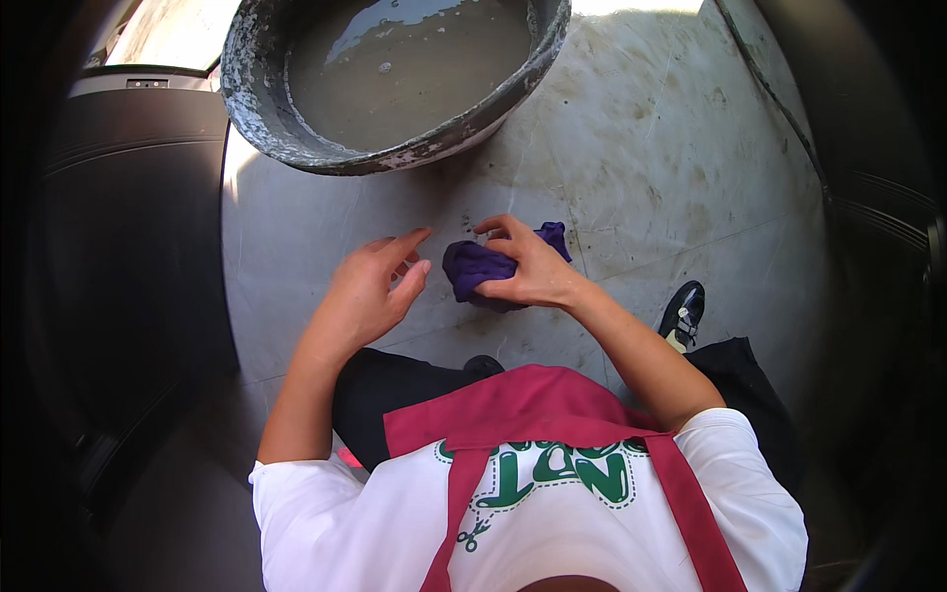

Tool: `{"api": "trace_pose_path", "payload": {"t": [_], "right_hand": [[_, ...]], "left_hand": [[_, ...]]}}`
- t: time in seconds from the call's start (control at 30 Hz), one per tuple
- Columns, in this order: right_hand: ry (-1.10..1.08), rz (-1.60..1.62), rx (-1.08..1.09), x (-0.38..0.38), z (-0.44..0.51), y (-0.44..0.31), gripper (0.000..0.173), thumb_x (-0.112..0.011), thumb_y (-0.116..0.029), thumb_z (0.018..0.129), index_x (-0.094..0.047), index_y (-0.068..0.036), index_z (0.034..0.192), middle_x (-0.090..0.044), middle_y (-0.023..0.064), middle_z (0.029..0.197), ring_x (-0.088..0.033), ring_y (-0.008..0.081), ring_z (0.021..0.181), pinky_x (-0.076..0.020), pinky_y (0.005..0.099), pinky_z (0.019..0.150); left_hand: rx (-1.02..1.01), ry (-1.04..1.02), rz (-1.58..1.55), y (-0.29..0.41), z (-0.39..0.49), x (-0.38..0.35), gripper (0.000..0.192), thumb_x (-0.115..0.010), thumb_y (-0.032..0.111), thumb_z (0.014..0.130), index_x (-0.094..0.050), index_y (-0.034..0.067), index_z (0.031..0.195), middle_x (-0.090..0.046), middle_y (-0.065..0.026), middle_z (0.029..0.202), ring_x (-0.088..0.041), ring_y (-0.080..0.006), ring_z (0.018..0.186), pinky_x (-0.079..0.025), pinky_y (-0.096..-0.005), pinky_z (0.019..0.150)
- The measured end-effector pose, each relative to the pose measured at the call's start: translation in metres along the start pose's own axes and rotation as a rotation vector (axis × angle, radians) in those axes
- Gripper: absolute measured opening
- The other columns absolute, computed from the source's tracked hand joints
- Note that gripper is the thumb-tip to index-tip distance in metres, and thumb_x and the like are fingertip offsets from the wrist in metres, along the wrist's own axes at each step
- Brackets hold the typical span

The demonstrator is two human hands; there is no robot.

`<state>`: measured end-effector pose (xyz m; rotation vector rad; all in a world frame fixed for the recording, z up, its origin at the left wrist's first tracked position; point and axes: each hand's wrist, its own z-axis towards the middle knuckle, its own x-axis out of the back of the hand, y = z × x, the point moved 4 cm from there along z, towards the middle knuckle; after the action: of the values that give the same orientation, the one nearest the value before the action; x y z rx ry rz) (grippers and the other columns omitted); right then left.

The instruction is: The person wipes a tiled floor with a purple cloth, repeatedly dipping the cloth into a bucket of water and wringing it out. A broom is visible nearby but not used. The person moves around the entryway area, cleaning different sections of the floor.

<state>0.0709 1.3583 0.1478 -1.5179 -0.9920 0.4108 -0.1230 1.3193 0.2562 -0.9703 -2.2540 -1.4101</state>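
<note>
My right hand [529,266] grips a crumpled purple cloth [473,270], its thumb and fingers pressed into the folds. One end of the cloth sticks out beyond the back of the hand. To the left, my left hand [385,285] is held apart from the cloth with nothing in it, thumb and fingers spread. Beyond both hands stands a large round dark tub [392,159] with pale crusted stains on its rim and murky grey water [414,89] inside. Some foam floats on the water.
Smudged grey floor tiles [666,170] lie under the hands. A dark panel [140,237] rises on the left, another dark surface [880,148] on the right. Along the right side runs a dark cable [777,96]. A black shoe [682,311] rests near my right forearm.
</note>
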Motion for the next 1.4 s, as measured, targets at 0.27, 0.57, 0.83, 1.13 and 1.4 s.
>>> {"api": "trace_pose_path", "payload": {"t": [0.27, 0.57, 0.83, 1.13, 1.4], "right_hand": [[-0.310, -0.624, 0.219, -0.202, -0.011, 0.047, 0.041, -0.063, -0.046, 0.080, -0.067, -0.023, 0.113, -0.029, 0.0078, 0.152, -0.006, 0.0332, 0.145, -0.0054, 0.0697, 0.109], [-0.395, -0.870, 0.367, -0.006, -0.113, 0.152, 0.016, -0.059, -0.026, 0.082, -0.070, -0.016, 0.088, -0.041, -0.0050, 0.145, -0.029, 0.0222, 0.139, -0.0154, 0.0520, 0.116], [0.197, -0.694, 0.132, 0.176, -0.062, 0.114, 0.014, -0.071, -0.006, 0.064, -0.058, 0.000, 0.067, -0.058, 0.0151, 0.107, -0.053, 0.0327, 0.105, -0.0468, 0.0394, 0.086], [0.124, -0.606, 0.092, 0.124, -0.126, 0.027, 0.020, -0.076, -0.021, 0.069, -0.062, -0.006, 0.072, -0.056, 0.0167, 0.107, -0.053, 0.0314, 0.098, -0.0410, 0.0392, 0.083], [-0.429, -0.895, -0.162, -0.023, -0.211, 0.093, 0.064, -0.068, -0.044, 0.078, -0.044, -0.025, 0.134, -0.048, 0.0146, 0.122, -0.047, 0.0318, 0.113, -0.0365, 0.0573, 0.090]], "left_hand": [[-0.197, 0.087, 0.037, 0.061, 0.011, -0.033, 0.037, -0.062, 0.006, 0.087, -0.059, 0.006, 0.124, -0.066, -0.0139, 0.093, -0.065, -0.0228, 0.082, -0.051, -0.0305, 0.072], [-0.267, -0.110, -0.030, 0.050, 0.030, -0.054, 0.035, -0.062, 0.013, 0.087, -0.060, 0.006, 0.121, -0.064, -0.0138, 0.082, -0.059, -0.0246, 0.065, -0.049, -0.0341, 0.063], [-0.314, -0.128, 0.023, 0.059, 0.043, -0.057, 0.034, -0.061, 0.013, 0.087, -0.060, 0.006, 0.120, -0.062, -0.0133, 0.079, -0.057, -0.0291, 0.065, -0.047, -0.0370, 0.062], [-0.342, -0.214, 0.022, 0.081, 0.055, -0.064, 0.034, -0.058, 0.019, 0.088, -0.060, 0.003, 0.117, -0.065, -0.0188, 0.087, -0.061, -0.0374, 0.082, -0.048, -0.0457, 0.072], [-0.390, -0.260, 0.041, 0.093, 0.059, -0.074, 0.034, -0.061, 0.014, 0.087, -0.061, 0.006, 0.119, -0.063, -0.0144, 0.084, -0.059, -0.0317, 0.071, -0.047, -0.0394, 0.065]]}}
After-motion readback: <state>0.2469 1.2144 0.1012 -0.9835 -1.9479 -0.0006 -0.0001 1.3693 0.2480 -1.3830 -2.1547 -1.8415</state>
